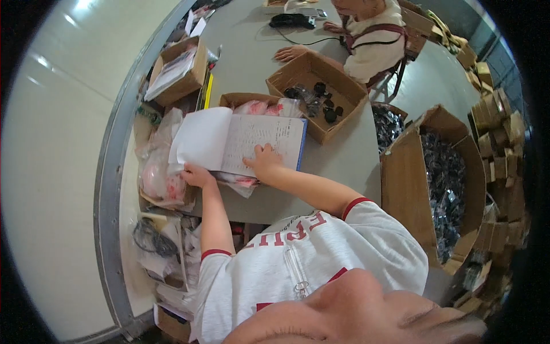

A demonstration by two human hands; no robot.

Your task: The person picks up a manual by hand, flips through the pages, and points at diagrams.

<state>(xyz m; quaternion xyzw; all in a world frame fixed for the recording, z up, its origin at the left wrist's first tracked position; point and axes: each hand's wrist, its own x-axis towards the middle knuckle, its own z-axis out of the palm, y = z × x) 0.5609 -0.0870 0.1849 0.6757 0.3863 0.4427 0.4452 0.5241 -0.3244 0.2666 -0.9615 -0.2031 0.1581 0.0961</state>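
Much handwriting [252, 137] in the open notebook [200, 135], toward the desk's [349, 157] near-left corner, is illegible. The right hand's [266, 163] fingers spread loosely on it; the left hand [197, 175] touches its edge, pinch unclear.

Grey counter [243, 63]: open cardbd box [348, 118] w/ blk parts [330, 113]; 2nd box [230, 99] w/ red-marked bags [252, 108]; far end, blk device [292, 21] + cable [309, 44].

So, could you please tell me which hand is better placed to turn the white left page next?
Probably the left hand: it is at the lower corner of the white left page, while the right hand lies on the written right page.
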